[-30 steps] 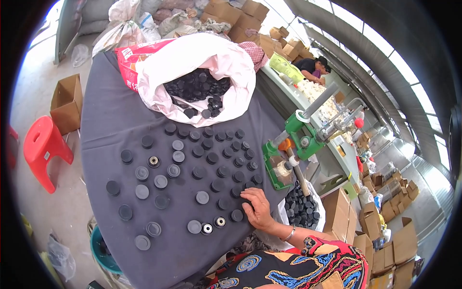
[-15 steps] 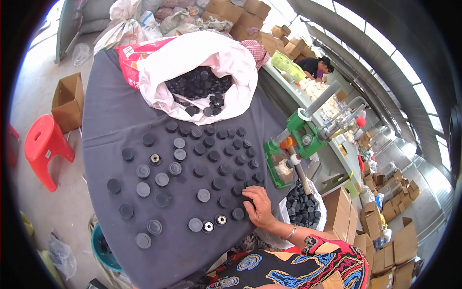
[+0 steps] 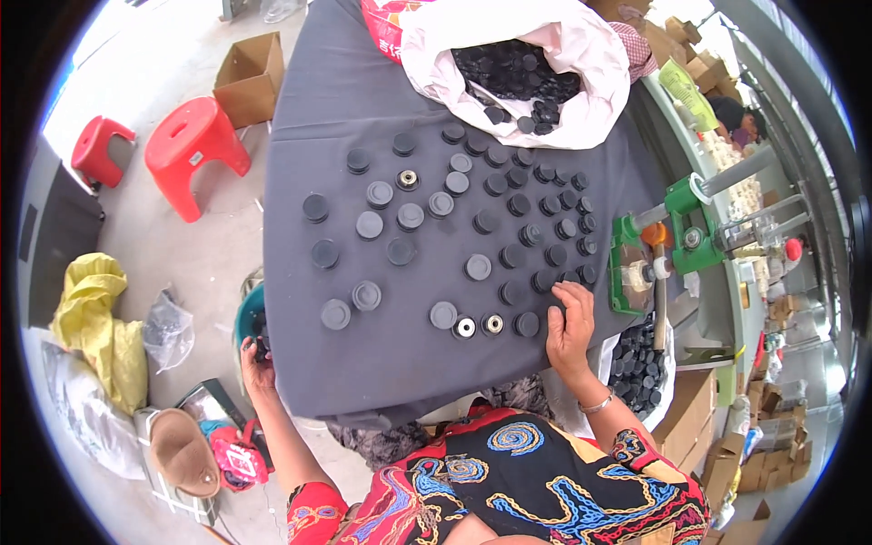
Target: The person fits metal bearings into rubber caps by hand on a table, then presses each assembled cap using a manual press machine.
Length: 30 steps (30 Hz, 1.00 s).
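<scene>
My right hand [image 3: 570,329] rests at the right side of the grey-covered table [image 3: 381,363], fingers stretched out flat beside the round black caps [image 3: 542,281]. Low at the left, next to a teal tub [image 3: 247,313] below the table edge, my left hand [image 3: 257,368] is closed around small dark pieces that look like black caps [image 3: 263,348]. Many such caps stand spread over the cloth. A few show a metal ring in the centre, such as the ringed cap [image 3: 493,324] near my right hand.
A white sack [image 3: 599,100] of black caps lies open at the back. At the right stands a green hand press [image 3: 695,236], above another sack of caps [image 3: 636,368]. Red stools [image 3: 191,150], an open carton [image 3: 250,77] and a yellow bag [image 3: 95,318] stand left.
The view has swung down and to the left, so the tabletop sits farther right and higher. My left hand has come into view by the teal tub. My right hand remains by the caps.
</scene>
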### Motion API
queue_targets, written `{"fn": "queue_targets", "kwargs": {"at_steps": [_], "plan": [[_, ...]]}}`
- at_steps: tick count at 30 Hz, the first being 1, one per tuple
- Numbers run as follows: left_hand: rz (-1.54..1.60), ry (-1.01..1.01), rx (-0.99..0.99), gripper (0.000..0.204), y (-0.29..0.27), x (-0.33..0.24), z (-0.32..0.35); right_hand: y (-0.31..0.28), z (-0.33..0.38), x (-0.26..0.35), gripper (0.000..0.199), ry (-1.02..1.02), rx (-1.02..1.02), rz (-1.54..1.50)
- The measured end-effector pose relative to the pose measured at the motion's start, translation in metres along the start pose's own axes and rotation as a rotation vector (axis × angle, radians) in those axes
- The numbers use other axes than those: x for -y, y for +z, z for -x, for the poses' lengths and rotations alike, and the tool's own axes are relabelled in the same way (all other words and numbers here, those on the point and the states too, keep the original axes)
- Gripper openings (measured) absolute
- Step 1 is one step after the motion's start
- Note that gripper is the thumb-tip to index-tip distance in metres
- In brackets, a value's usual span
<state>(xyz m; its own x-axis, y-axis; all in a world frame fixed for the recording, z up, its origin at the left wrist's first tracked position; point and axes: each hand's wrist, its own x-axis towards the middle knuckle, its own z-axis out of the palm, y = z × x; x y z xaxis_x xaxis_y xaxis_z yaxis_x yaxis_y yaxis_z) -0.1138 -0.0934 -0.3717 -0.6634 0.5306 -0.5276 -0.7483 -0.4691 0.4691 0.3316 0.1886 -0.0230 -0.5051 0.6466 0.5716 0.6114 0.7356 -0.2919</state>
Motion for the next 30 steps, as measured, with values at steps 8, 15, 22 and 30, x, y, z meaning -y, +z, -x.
{"fn": "queue_targets", "kwargs": {"at_steps": [8, 15, 22, 30], "plan": [[0.126, 0.075, 0.158, 0.038, 0.06, -0.038, 0.155, -0.006, 0.01, -0.009, 0.024, -0.042, -0.091, -0.061], [0.083, 0.049, 0.413, 0.042, 0.166, -0.026, 0.293, -0.018, 0.01, 0.027, 0.026, -0.153, -0.128, -0.304], [0.052, -0.252, 0.624, 0.041, 0.268, 0.048, 0.335, -0.032, 0.034, 0.095, 0.05, -0.16, 0.439, -0.932], [-0.01, -0.298, 0.478, 0.036, 0.287, 0.085, 0.351, -0.032, 0.067, 0.111, 0.05, -0.045, 0.39, -0.921]]}}
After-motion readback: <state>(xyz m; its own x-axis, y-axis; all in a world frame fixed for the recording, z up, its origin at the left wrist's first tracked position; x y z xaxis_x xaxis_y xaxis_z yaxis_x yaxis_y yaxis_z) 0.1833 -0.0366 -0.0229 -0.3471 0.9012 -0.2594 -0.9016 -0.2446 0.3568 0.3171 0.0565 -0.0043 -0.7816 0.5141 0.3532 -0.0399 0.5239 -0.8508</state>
